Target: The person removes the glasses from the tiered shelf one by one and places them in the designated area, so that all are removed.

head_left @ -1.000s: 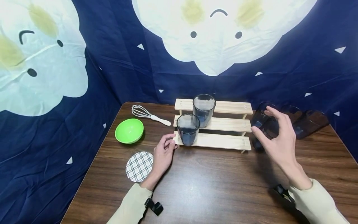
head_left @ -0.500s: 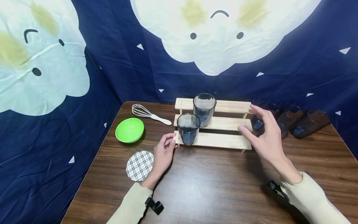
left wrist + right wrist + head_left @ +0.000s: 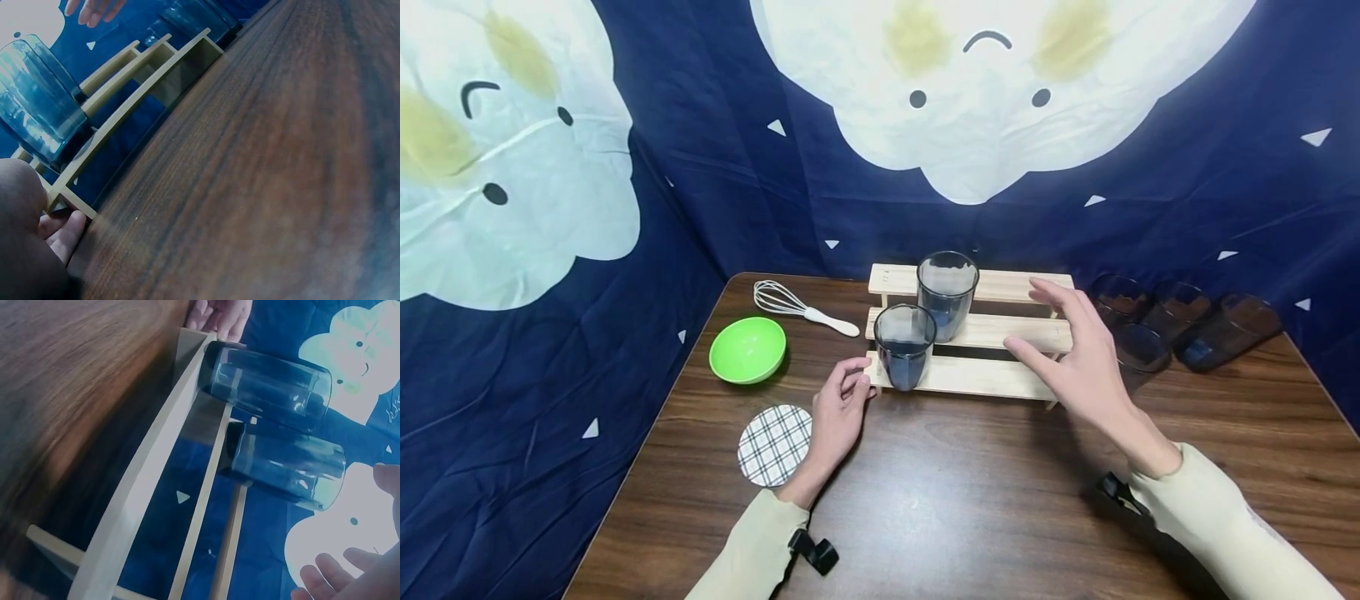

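A three-tier wooden display rack (image 3: 992, 377) stands on the table. My left hand (image 3: 837, 421) grips the left end of its lowest tier, fingers bent at the end support in the left wrist view. One smoky glass tumbler (image 3: 904, 350) stands upright on the lowest tier, near that hand. Another tumbler (image 3: 951, 292) is upright on the middle tier, slightly further right. My right hand (image 3: 1090, 367) hovers over the rack's right part, thumb and fingers spread apart with nothing between them. In the right wrist view, both tumblers stand apart from the right hand's fingers (image 3: 331, 572).
Several more dark glasses, one of them a tumbler (image 3: 1180, 308), stand or lie at the back right. On the left are a green bowl (image 3: 747, 350), a white whisk (image 3: 808, 312) and a checked round coaster (image 3: 773, 446). A blue cloth (image 3: 700, 167) hangs behind the table.
My right hand has moved left, from over the dark glasses at the right to over the rack's right part, staying spread. The left hand and both tumblers on the rack have kept their places.
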`<state>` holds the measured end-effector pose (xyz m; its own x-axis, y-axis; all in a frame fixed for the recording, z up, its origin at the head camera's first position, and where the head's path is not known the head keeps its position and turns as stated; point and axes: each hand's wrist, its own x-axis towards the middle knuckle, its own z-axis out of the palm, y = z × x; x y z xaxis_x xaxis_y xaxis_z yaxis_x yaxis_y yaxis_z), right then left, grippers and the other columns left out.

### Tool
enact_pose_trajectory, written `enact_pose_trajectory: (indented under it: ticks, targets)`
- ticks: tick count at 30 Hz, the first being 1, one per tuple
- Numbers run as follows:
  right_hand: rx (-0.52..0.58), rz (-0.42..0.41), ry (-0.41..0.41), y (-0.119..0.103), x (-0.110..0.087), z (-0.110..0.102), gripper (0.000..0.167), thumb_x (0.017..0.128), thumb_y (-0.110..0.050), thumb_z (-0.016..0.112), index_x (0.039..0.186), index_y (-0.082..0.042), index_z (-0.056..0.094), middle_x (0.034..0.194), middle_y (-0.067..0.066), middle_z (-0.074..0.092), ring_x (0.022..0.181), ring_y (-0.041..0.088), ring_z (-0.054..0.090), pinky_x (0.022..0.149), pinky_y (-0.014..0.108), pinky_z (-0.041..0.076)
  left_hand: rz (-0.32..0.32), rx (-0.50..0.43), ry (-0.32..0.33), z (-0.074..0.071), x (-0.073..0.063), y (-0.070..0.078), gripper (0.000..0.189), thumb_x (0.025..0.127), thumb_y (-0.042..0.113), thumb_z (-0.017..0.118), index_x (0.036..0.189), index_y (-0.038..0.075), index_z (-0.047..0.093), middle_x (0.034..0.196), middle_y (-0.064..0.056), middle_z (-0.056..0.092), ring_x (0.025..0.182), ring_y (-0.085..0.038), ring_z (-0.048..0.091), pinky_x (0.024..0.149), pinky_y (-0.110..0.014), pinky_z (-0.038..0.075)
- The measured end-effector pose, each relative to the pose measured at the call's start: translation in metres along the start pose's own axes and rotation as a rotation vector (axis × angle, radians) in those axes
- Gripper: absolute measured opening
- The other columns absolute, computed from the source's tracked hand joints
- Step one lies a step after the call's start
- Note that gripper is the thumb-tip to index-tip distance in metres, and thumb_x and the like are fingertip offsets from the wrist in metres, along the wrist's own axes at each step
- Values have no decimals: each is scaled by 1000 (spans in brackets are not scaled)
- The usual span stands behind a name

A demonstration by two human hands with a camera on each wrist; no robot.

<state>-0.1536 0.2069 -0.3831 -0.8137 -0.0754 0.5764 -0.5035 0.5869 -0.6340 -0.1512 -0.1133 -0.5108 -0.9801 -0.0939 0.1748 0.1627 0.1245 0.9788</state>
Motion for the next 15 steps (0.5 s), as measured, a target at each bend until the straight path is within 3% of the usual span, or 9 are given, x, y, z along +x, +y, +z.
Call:
enact_pose_trajectory:
  ticks: [3, 8, 15]
  targets:
    - [9, 1, -28, -3, 4, 4, 76, 86, -9, 94, 155, -8, 62, 143, 13, 69, 134, 31, 61, 113, 31, 45, 1, 7, 1, -1, 0, -1, 24, 111, -2, 62, 134, -2, 69, 112, -27, 81, 101, -43, 81, 95, -37, 69]
    - [25, 26, -71, -6, 8, 10, 77, 88, -12, 93, 157, -9, 60, 147, 15, 67, 139, 35, 58, 113, 55, 46, -12, -5, 3, 0, -1, -1, 24, 111, -2, 62, 134, -2, 69, 110, -26, 81, 102, -43, 81, 95, -35, 69]
    - [13, 43, -120, -8, 11, 22, 81, 89, -16, 93, 160, -11, 56, 148, 16, 65, 141, 35, 57, 114, 57, 46, -7, -1, 2, 0, 0, -1, 24, 111, -1, 62, 134, -2, 69, 112, -27, 81, 102, -42, 81, 95, -36, 69]
